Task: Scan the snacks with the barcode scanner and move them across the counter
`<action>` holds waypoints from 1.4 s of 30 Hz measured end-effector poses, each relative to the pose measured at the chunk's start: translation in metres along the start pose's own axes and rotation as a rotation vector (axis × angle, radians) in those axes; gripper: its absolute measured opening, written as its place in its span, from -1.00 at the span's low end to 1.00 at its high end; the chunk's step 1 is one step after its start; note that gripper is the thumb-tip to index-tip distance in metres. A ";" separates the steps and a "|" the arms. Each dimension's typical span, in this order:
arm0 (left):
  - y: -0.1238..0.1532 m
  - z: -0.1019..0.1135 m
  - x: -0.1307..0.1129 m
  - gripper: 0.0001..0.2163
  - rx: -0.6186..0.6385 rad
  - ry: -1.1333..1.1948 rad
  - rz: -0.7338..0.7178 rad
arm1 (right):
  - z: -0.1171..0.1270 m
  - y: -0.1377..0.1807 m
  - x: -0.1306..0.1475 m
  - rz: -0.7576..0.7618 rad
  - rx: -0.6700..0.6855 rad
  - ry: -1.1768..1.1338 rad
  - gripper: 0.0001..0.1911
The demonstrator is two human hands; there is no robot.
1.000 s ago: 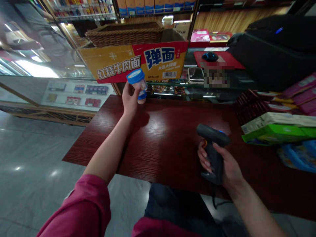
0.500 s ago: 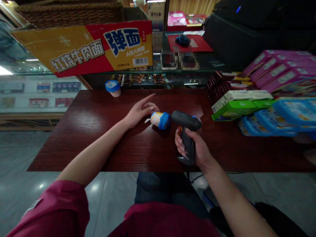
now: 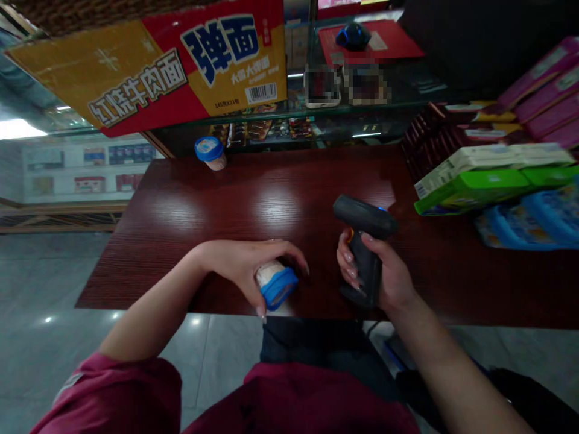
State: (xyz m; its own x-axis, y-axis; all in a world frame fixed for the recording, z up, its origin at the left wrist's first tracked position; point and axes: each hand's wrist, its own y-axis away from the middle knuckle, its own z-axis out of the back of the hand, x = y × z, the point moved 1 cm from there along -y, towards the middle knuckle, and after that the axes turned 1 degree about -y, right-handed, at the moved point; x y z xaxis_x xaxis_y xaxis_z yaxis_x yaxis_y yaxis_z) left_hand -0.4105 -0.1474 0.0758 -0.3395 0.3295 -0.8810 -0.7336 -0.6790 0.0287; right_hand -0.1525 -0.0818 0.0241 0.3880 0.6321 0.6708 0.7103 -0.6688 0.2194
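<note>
My left hand (image 3: 253,265) curls around a small blue-lidded tub (image 3: 271,274), close to the near edge of the dark wooden table. The thumb lies along its near side and the fingers arch over the far side; the lid faces right and toward me, tilted. In my right hand (image 3: 389,271) is a black barcode scanner (image 3: 367,259), gripped by its handle, its head pointing left above the table. A second blue-lidded tub (image 3: 211,153) stands upright at the table's far left.
Behind the table (image 3: 217,199) is a glass counter with a noodle carton (image 3: 149,66), two blurred-out devices and a computer mouse (image 3: 353,36) on a red mat. Green packs (image 3: 479,187), blue-edged packs (image 3: 525,226) and pink boxes (image 3: 543,99) crowd the right side.
My left hand has come toward me and wrapped around the tub, which has moved to the near edge and turned. The scanner shows slightly farther right. The view has shifted.
</note>
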 end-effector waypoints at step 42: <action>-0.060 0.013 0.078 -0.52 -0.834 1.039 0.055 | -0.004 0.000 -0.002 -0.024 0.035 0.079 -0.67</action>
State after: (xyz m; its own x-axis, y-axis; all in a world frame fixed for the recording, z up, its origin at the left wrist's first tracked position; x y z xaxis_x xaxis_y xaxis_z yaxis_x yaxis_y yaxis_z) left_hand -0.4005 -0.0728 0.0117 0.5199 -0.1074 -0.8475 -0.0292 -0.9937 0.1080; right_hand -0.1559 -0.0843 0.0251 0.3236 0.6140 0.7200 0.7394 -0.6389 0.2125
